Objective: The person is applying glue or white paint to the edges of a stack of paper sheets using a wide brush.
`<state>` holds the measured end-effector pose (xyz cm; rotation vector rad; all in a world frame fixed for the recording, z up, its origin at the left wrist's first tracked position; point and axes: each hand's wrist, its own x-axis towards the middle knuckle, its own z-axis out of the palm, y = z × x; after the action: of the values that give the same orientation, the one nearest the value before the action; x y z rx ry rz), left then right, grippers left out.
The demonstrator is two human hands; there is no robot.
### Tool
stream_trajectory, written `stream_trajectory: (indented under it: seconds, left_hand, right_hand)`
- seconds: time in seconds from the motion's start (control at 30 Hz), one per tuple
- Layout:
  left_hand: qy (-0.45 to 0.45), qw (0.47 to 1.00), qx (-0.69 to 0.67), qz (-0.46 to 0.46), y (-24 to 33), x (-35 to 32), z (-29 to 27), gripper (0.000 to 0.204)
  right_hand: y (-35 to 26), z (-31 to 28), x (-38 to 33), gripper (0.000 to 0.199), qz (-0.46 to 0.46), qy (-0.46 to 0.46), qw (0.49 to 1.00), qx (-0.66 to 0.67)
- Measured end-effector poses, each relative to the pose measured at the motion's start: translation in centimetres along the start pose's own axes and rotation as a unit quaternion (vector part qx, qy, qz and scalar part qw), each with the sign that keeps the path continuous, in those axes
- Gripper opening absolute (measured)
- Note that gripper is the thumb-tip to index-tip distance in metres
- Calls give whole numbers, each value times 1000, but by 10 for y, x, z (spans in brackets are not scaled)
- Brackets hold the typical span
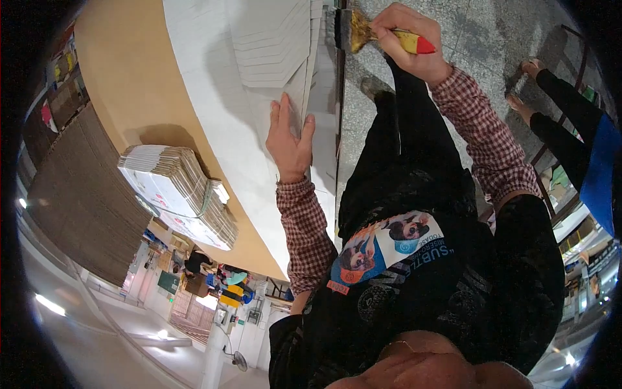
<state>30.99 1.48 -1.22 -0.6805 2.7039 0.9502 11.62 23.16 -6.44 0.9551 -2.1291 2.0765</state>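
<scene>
— What do I see nearest to me?

— I see the left hand (289, 144), open and flat, pressing on the sheets (272, 45). I think it presses so that the stack does not slide on the bench (136, 78).

— And the other hand?

— The right hand (407, 40) is closed around one brush (382, 35), with a yellow and red handle. The bristles touch the stepped edge of the sheets, at the bench rim, so I judge that the fanned edges are laid like this for one stroke to reach them all.

— How many things further away?

— One tied bundle (178, 194) of folded cartons lies on the bench, well apart. Beyond it stands one big brown cardboard stack (78, 188). On the floor (492, 39) at the right I count two feet of another person (570, 123).
</scene>
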Motion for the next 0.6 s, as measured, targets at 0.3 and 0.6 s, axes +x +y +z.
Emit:
stream_trajectory:
  seconds: [0.3,0.6]
  left_hand:
    - [14,999,28,17,-2,-1,9,62]
    - [171,963,209,-13,-4,-22,82,97]
  right_hand:
    - [-8,7,-14,3,7,5,1000,-1]
    - [-34,-13,-37,6,23,0,998,-59]
